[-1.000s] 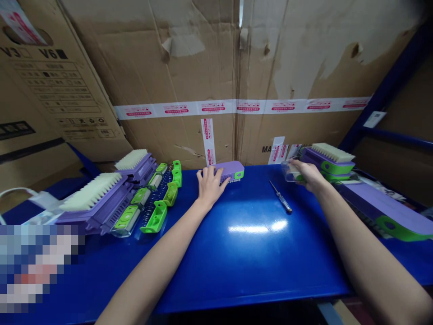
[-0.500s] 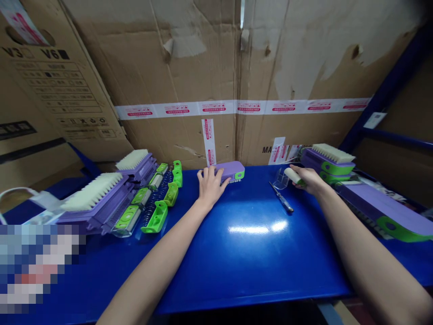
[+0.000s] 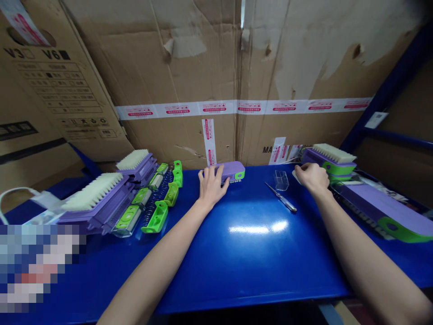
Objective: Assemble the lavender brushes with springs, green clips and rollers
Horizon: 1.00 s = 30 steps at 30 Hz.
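My left hand [image 3: 212, 186] lies over the left end of a purple brush [image 3: 235, 169] with a green end piece, fingers on top and thumb along its front side. The brush rests bristles down at the back of the table. Farther right, my right hand [image 3: 313, 176] is closed, palm down, around a white-and-green block [image 3: 297, 176]; only a pale edge of it shows. Just left of that hand lies a clear plastic cover [image 3: 281, 180]. A screwdriver [image 3: 281, 197] with a clear handle lies in front of the cover.
On the left sit purple housings with white bristles [image 3: 93, 192], green-topped blocks [image 3: 128, 215], springs [image 3: 152, 198] and green end caps [image 3: 157, 217]. Purple-and-green brushes [image 3: 392, 207] lie on the right. Cardboard [image 3: 179, 131] walls the back of the blue table [image 3: 243, 266].
My right hand has turned over and shifted slightly right, hiding most of the block. The clear cover has moved out of its fingers' reach, and the screwdriver has swivelled a little. My left hand stays put.
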Available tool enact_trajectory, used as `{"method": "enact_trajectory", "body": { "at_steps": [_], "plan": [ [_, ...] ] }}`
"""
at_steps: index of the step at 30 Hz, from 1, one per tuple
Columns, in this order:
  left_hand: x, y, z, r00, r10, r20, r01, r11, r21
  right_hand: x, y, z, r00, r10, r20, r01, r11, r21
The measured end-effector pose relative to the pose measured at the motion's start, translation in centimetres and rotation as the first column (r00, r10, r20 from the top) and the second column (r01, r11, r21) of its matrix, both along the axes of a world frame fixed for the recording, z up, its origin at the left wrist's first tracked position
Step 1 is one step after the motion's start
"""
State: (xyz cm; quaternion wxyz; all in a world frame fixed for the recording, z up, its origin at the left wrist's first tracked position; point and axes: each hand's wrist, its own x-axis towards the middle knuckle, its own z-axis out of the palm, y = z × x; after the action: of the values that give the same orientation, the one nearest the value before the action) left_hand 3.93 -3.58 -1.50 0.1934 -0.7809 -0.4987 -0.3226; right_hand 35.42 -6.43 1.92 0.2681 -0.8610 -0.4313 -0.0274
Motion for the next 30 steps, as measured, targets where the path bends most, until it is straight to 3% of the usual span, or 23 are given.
{"method": "enact_trajectory", "body": {
  "at_steps": [5, 16, 25, 30],
  "plan": [
    [0.1, -0.1, 0.0, 0.998, 0.001, 0.068, -0.003, 1.0, 0.019, -0.8, 0.1, -0.7, 0.999, -0.015, 0.038, 0.022, 0.978, -0.205],
    [0.0, 0.1, -0.2, 0.998, -0.007, 0.065, 0.007, 1.0, -0.008, -1.0, 0.4, -1.0, 0.996, 0.025, 0.084, 0.0, 0.957, -0.29],
    [0.0, -0.3, 0.2, 1.0, -0.021, 0.002, 0.021, 0.998, -0.053, -1.8, -0.5, 0.5, 0.996, 0.047, 0.071, -0.039, 0.992, -0.119],
    [0.0, -0.3, 0.2, 0.999, -0.011, 0.031, 0.013, 0.999, -0.047, -3.0, -0.7, 1.3, 0.977, 0.125, 0.172, -0.133, 0.991, 0.034]
  ]
}}
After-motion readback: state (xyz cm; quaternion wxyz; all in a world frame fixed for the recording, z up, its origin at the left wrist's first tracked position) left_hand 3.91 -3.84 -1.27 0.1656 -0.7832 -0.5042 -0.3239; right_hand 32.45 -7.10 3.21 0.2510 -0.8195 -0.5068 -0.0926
